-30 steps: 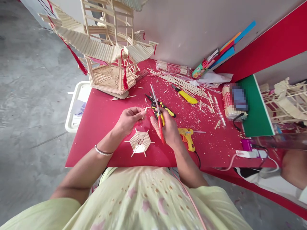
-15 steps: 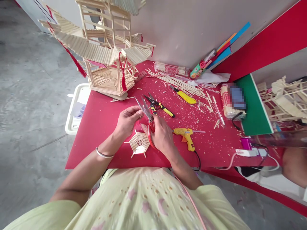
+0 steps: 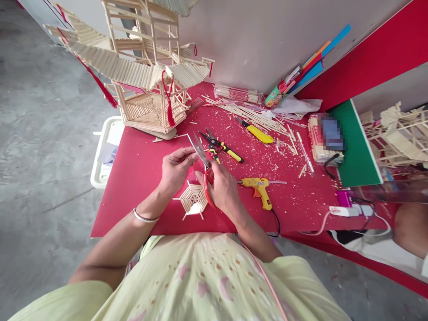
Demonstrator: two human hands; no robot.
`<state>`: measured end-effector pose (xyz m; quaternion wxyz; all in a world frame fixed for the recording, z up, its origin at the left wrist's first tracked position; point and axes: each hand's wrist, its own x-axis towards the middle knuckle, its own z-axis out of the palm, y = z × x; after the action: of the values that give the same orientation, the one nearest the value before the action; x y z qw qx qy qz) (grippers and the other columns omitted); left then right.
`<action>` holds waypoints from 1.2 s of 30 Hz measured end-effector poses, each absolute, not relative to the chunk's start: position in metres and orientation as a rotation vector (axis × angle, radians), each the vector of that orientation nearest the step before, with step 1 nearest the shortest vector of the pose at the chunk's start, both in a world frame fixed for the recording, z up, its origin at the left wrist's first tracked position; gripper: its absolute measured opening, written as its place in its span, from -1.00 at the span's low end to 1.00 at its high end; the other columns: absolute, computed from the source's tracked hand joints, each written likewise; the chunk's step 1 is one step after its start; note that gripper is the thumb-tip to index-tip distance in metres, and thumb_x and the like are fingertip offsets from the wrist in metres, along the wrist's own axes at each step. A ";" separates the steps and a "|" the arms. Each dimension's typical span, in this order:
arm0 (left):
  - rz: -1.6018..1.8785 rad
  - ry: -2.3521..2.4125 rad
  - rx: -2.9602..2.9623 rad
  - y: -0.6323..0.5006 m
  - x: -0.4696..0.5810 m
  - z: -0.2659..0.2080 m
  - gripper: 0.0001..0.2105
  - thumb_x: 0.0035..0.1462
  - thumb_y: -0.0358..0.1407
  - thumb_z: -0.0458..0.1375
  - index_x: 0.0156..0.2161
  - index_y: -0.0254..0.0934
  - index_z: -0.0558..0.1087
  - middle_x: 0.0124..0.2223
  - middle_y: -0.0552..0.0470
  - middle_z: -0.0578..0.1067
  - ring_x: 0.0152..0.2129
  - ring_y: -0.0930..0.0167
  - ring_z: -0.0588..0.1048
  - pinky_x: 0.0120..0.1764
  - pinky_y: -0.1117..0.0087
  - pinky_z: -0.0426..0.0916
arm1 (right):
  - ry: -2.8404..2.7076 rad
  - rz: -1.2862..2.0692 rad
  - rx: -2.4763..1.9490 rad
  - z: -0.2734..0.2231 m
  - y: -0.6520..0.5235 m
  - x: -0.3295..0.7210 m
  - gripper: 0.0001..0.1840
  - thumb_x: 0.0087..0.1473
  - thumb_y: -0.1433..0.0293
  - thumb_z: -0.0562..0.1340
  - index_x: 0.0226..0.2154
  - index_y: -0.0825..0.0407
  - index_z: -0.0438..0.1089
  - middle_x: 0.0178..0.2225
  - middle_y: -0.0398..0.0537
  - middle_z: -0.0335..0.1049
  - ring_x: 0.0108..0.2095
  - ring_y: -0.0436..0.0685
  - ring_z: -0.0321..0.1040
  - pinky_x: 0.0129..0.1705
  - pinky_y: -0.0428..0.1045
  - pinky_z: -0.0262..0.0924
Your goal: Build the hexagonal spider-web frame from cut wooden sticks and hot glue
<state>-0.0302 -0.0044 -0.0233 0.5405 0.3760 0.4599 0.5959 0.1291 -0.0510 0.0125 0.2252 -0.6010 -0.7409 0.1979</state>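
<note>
My right hand (image 3: pixel 223 185) grips a pair of scissors (image 3: pixel 202 154) by the red handles, and their blades point away from me, slightly apart. Close to the blades, the thumb and fingers of my left hand (image 3: pixel 176 168) are pinched together; whatever sits between them is too small to make out. Below both hands lies a small hexagonal web of wooden sticks (image 3: pixel 194 196) on the red tabletop (image 3: pixel 133 178). Just beyond the scissors rest yellow-and-black cutting pliers (image 3: pixel 232 154). A yellow glue gun (image 3: pixel 262 189) lies to the right of my right hand.
A tall stick-built pavilion model (image 3: pixel 140 107) with red tassels stands back left. A yellow utility knife (image 3: pixel 260 133), loose sticks (image 3: pixel 247 111) and shavings lie further back. On the right are a power strip (image 3: pixel 344 211), a stick bundle (image 3: pixel 316 142) and another person's arm (image 3: pixel 409 227).
My right hand and the scissors have shifted slightly to the left. My left hand stays pinched in nearly the same place. The whole view has moved a little.
</note>
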 end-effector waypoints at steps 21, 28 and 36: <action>1.502 1.051 0.854 -0.003 -0.027 -0.027 -0.73 -0.06 -0.17 0.51 -0.23 -0.22 0.72 -0.32 0.01 0.62 -0.44 0.51 0.46 -0.30 0.46 0.40 | -2.101 0.394 -1.695 0.015 -0.049 0.132 -0.48 0.36 -0.02 0.15 0.11 0.02 0.37 -0.17 0.06 0.59 -0.22 0.23 0.52 -0.29 0.02 0.20; 1.512 1.092 0.924 -0.003 -0.028 -0.027 -0.76 -0.01 -0.18 0.49 -0.22 -0.20 0.72 -0.33 0.01 0.60 -0.43 0.50 0.45 -0.30 0.45 0.38 | -2.120 0.364 -1.706 0.016 -0.050 0.132 -0.47 0.34 -0.04 0.16 0.11 0.00 0.36 -0.20 0.04 0.57 -0.23 0.22 0.51 -0.31 0.01 0.17; 1.490 1.076 0.926 -0.005 -0.027 -0.026 -0.76 0.00 -0.18 0.48 -0.21 -0.20 0.72 -0.31 0.00 0.60 -0.42 0.50 0.44 -0.30 0.45 0.38 | -2.094 0.457 -1.710 0.016 -0.052 0.130 -0.48 0.37 -0.02 0.12 0.13 0.00 0.34 -0.14 0.06 0.59 -0.20 0.21 0.53 -0.30 0.00 0.17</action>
<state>-0.0270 -0.0049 -0.0258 0.5157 0.3856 0.4479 0.6202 0.1301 -0.0516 0.0157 0.1988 -0.6112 -0.7485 0.1633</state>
